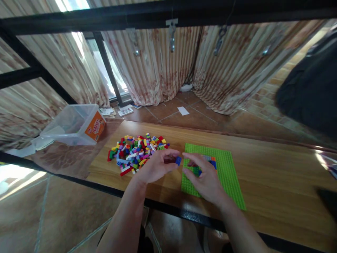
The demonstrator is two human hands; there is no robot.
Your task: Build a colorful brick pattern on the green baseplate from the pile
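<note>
Between the thumb and fingers of my left hand [159, 165] is a small blue toy brick [178, 161], held just left of the green baseplate [228, 175]. My right hand [204, 177] hovers over the baseplate's left part, thumb and fingers apart, with nothing visible between the tips. Partly covered by that hand, several bricks in green, blue, orange and grey [212, 162] sit on the baseplate. To the left of my left hand spreads a loose pile of many-coloured bricks [138, 151] on the wooden table.
A clear plastic bin [71, 124] with an orange label stands beyond the table's left end. The wooden table [279, 175] extends to the right. A dark frame bar [168, 15] crosses above, with striped curtains [163, 70] behind. A dark blurred shape [310, 84] is at the right.
</note>
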